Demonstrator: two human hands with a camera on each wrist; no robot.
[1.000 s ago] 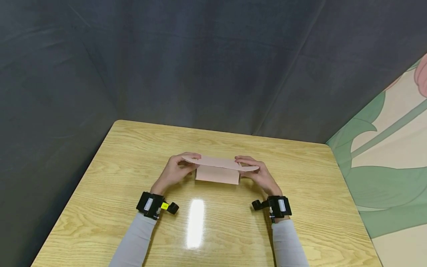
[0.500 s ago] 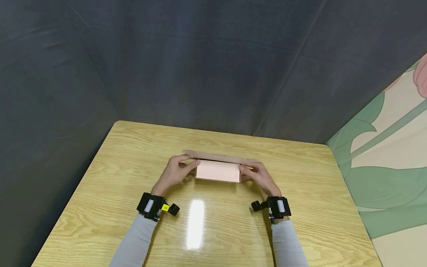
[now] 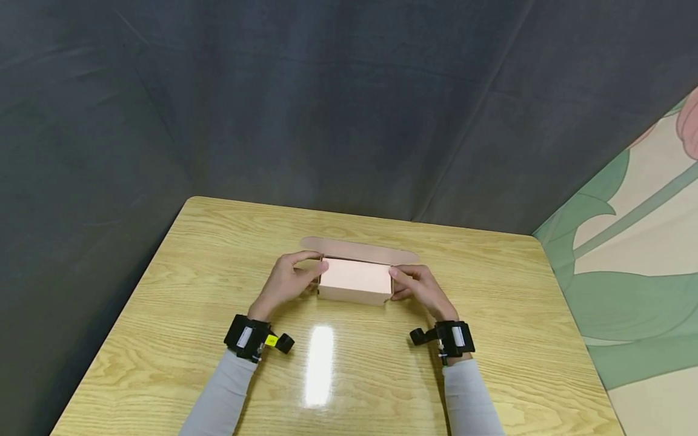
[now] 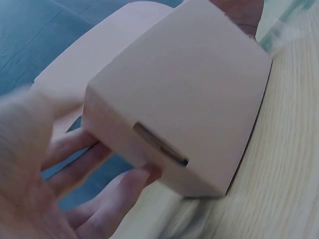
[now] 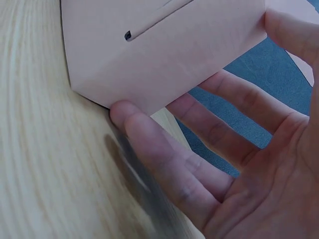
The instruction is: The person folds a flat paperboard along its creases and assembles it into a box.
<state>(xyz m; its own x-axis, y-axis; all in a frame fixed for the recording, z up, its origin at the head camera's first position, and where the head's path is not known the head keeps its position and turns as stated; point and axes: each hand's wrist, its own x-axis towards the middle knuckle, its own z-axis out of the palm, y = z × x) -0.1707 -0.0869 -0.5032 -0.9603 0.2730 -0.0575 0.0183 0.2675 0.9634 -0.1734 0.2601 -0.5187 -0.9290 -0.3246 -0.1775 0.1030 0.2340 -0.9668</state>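
Observation:
A small pale pink cardboard box (image 3: 357,277) is between the two hands near the middle of the table. Its wide flap (image 3: 360,249) with rounded ends sticks out on the far side. My left hand (image 3: 286,280) grips the left end, thumb on the top edge and fingers along the end wall. At the other end, my right hand (image 3: 424,289) holds the box the same way. The left wrist view shows a narrow slot (image 4: 159,144) along a box edge, with the fingers bent under that end. In the right wrist view a fingertip touches the lower corner of the box (image 5: 164,59).
The wood-grain table (image 3: 218,242) has a bright light reflection (image 3: 319,366) in front of the box. A dark curtain (image 3: 349,109) hangs behind the table, and a floral cloth (image 3: 643,272) is at the right. Each wrist wears a black camera mount.
The flap has swung from above the near side of the box back to the far side. The box has tilted, so its top and near wall now show. Both hands keep their places.

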